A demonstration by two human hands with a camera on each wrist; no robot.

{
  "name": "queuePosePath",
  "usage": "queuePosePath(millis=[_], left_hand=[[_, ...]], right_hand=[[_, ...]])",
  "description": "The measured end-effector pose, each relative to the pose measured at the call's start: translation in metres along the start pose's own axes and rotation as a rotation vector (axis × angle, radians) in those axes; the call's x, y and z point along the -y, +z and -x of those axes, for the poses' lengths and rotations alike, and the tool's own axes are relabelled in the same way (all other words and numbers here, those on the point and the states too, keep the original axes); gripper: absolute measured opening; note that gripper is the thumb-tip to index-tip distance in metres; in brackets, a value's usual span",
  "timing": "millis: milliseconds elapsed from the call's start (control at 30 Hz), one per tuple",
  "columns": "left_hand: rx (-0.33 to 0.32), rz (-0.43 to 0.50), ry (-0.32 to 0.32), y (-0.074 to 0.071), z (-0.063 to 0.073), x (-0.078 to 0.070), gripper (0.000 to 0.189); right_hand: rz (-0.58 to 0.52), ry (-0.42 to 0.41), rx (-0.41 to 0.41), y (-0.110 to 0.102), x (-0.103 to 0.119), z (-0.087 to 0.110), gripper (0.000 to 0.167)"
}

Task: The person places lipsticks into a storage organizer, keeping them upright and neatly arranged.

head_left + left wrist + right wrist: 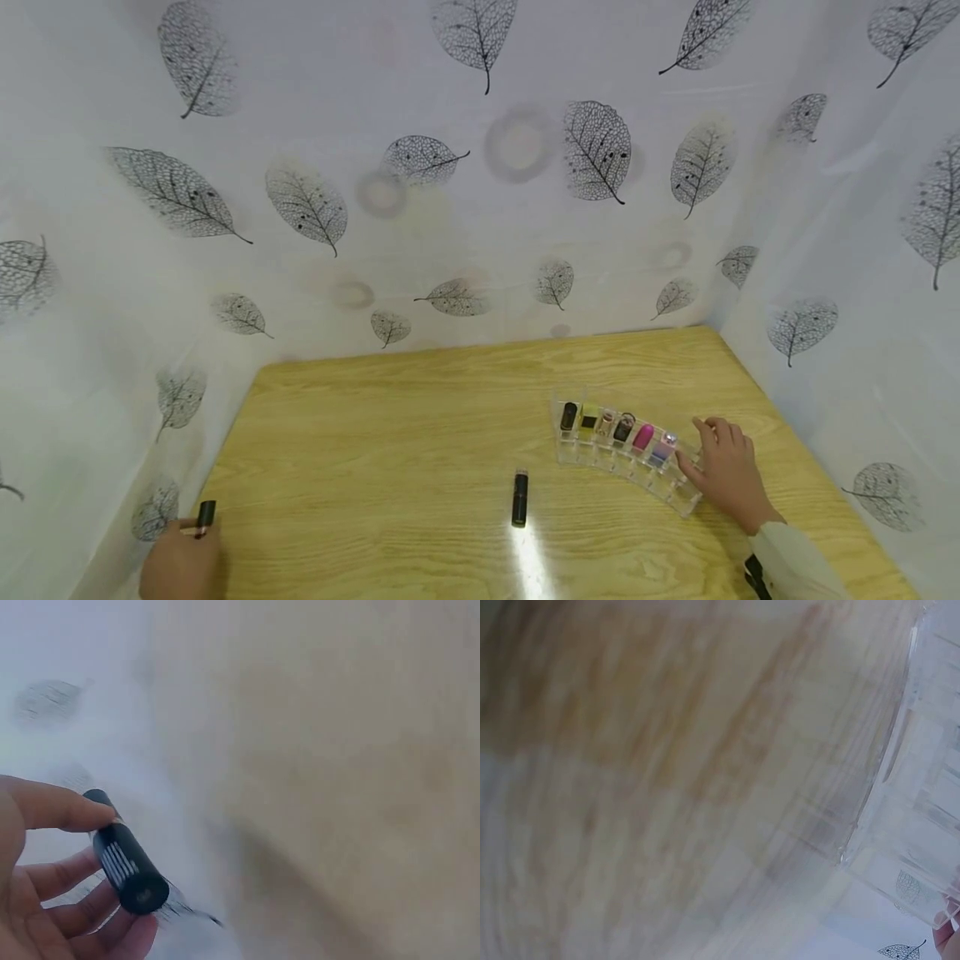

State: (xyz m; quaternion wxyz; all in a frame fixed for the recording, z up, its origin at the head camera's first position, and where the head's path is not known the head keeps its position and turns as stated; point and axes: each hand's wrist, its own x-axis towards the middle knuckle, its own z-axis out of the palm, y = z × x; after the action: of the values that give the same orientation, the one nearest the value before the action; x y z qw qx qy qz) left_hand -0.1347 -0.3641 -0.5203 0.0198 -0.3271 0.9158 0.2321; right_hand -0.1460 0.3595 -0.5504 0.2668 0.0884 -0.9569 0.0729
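Observation:
Black with white print on its side, a lipstick tube (pixel 127 859) is pinched between the thumb and fingers of my left hand (pixel 180 562) at the table's left edge. My right hand (pixel 733 475) grips the right end of a clear, curved lipstick holder (pixel 684 498), thumb on the near side and fingers behind. Several items stand in its back row, among them a black tube (pixel 569 416), a magenta lipstick (pixel 642 437) and a lilac-blue one (pixel 663 448). In the right wrist view, fingertips (pixel 945 930) show at the holder's corner.
Another black lipstick tube (pixel 520 500) with a clear end lies near the middle of the wooden table (pixel 360 450). White leaf-print sheeting (pixel 480 225) encloses the back and both sides. Below the right sleeve (pixel 795 558) a black strap (pixel 756 577) shows.

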Motion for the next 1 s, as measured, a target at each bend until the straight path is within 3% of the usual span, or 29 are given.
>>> queuePosePath(millis=[33, 133, 367, 533, 700, 1000], left_hand=[[-0.047, 0.039, -0.024, -0.001, 0.002, -0.007, 0.044], [-0.159, 0.130, -0.002, -0.005, 0.010, -0.031, 0.041], [-0.278, 0.319, 0.172, -0.014, 0.037, -0.085, 0.036], [-0.290, 0.493, 0.301, -0.010, 0.050, -0.114, 0.033], [-0.279, 0.653, 0.392, -0.006, 0.057, -0.134, 0.030], [-0.127, 0.798, 0.479, -0.001, 0.067, -0.167, 0.031]], right_hand=[[-0.002, 0.002, 0.002, 0.000, 0.000, 0.000, 0.059], [-0.005, 0.010, 0.008, -0.001, 0.000, -0.001, 0.057], [0.000, 0.009, 0.009, 0.000, 0.000, 0.000, 0.057], [-0.002, 0.005, 0.006, -0.001, 0.000, -0.001, 0.059], [-0.010, 0.003, 0.008, 0.000, 0.001, -0.001, 0.059], [-0.006, 0.008, 0.015, 0.000, 0.000, 0.000, 0.059]])
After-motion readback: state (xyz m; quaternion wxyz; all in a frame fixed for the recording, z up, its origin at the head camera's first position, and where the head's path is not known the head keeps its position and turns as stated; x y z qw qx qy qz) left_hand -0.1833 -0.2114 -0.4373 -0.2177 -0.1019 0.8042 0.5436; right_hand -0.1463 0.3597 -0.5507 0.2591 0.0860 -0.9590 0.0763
